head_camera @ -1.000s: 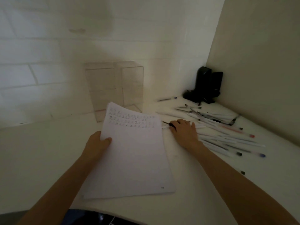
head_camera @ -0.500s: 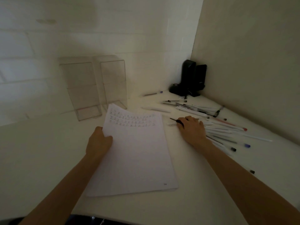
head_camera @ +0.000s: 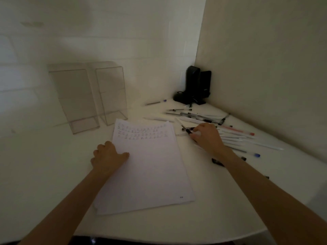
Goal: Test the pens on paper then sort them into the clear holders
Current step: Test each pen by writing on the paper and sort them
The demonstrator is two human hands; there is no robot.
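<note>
Head camera looks down at a dim white table (head_camera: 44,174) set in a corner. A sheet of paper (head_camera: 150,174) lies in the middle, with rows of small test marks across its far end. The left hand (head_camera: 108,156) rests on the paper's left edge, thumb flat on the sheet and fingers loosely bent beside it, gripping nothing; it has stayed in that spot over the last second. The right hand (head_camera: 207,137) sits just right of the paper's far corner, at the near-left edge of a scattered pile of pens (head_camera: 235,138). Its fingers are curled round a dark-tipped pen (head_camera: 186,129), whose tip points far and left. Half a second ago this hand was at the same place with the same pen under its fingers, so little has changed apart from the camera's angle. Two clear holders (head_camera: 76,98) stand upright side by side at the far left, just beyond the paper, where a second ago they overlapped in view. A black device (head_camera: 196,85) stands in the far corner.
</note>
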